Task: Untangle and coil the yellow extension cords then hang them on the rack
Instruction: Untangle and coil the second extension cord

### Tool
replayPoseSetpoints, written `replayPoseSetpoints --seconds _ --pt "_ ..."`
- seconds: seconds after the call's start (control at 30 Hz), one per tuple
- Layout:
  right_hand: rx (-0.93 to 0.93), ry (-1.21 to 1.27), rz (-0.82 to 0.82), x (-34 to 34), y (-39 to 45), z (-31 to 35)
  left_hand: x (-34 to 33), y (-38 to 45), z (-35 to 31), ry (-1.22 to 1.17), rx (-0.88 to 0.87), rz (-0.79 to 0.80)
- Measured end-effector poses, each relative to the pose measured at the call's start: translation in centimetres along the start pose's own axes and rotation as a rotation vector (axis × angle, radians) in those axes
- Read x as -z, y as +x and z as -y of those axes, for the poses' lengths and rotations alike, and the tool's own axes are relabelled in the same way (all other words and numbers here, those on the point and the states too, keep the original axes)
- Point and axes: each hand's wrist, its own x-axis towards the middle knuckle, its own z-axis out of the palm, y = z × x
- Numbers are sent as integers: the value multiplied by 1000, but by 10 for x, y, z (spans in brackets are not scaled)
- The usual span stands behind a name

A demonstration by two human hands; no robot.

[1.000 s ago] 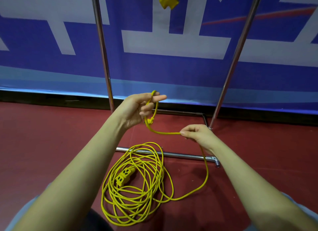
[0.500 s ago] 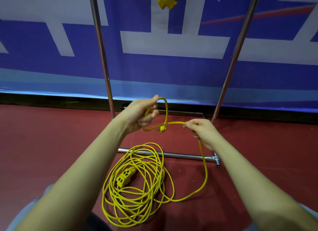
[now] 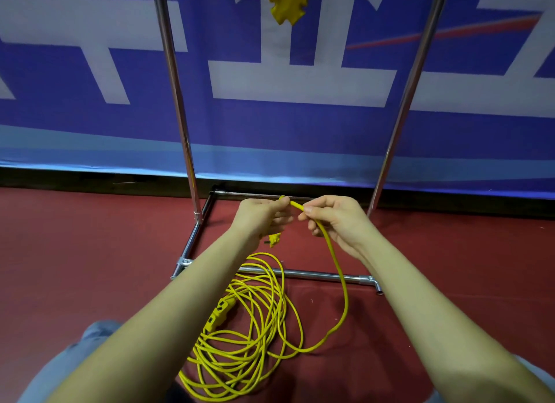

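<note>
Red floor before a blue-and-white banner, with a chrome tube rack (image 3: 177,108).

One yellow extension cord (image 3: 240,336) lies loosely heaped at the rack's front base bar; its end is pinched by left hand (image 3: 261,218) and right hand (image 3: 333,219). Another yellow cord (image 3: 288,3) already hangs above; coiling is judged barely begun.

Large white shapes on the blue banner (image 3: 300,126) are unreadable.

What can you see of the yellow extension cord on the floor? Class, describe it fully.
The yellow extension cord is thin, smooth and plastic-looking. Most of it lies in a loose, tangled pile of loops on the red floor, partly over the rack's front base bar. A yellow multi-outlet socket block rests in the pile. One strand rises to the hands: the right hand pinches it and the left hand holds the end, the plug dangling below.
</note>
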Motion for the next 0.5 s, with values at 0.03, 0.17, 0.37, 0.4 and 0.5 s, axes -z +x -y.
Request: replayPoseSetpoints --seconds 0.03,0.17,0.37,0.4,0.5 --pt "2 -13 4 -1 0 0 -1 -1 -1 -33 14 1" --pt "-1 -43 24 -5 -3 3 -5 -2 -8 -187 70 -34" --pt "-41 -110 51 1 -3 -5 -2 6 -26 -392 55 -53" --pt "-55 -139 60 5 -2 -10 1 7 -30 -426 47 -42" --pt "-100 -305 105 22 -3 -25 14 7 -39 -515 23 -23"
